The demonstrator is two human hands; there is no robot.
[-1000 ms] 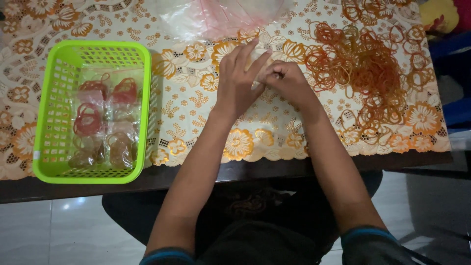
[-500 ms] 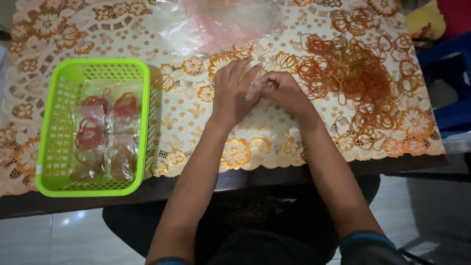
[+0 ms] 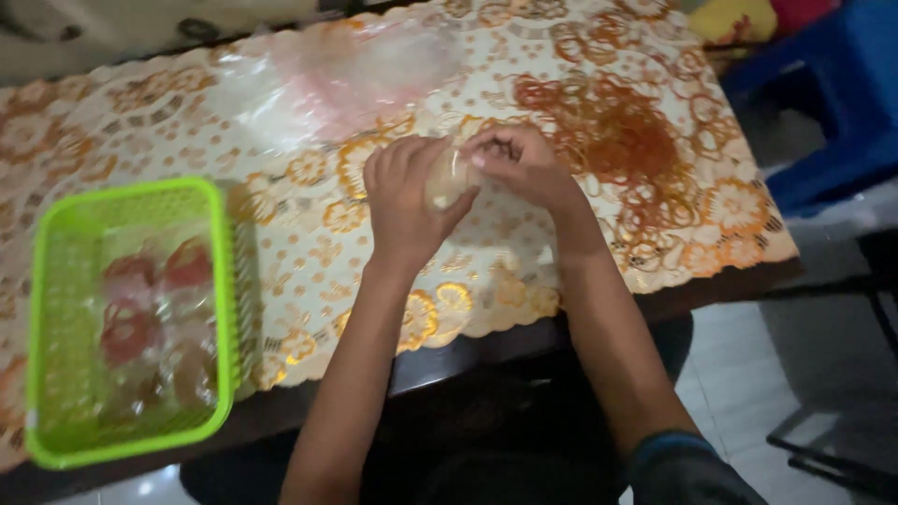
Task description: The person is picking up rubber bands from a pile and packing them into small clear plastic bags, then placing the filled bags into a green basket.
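Observation:
My left hand (image 3: 404, 198) and my right hand (image 3: 520, 161) meet over the middle of the table, both gripping a small clear plastic bag (image 3: 447, 176) held between them. The bag's contents are hard to make out. A loose heap of orange-brown rubber bands (image 3: 625, 140) lies just right of my right hand on the floral tablecloth (image 3: 309, 234). A lime-green plastic basket (image 3: 56, 281) stands at the left, holding several small clear packets of red and brown bands (image 3: 140, 318).
A pile of crumpled clear plastic bags (image 3: 327, 79) lies at the back of the table beyond my hands. A blue plastic stool (image 3: 823, 103) stands off the table's right side. The table's front edge (image 3: 486, 341) runs just above my lap.
The view has tilted and shifted, so the basket sits lower left. My hands have stayed together on the small bag, turning it slightly between the fingers.

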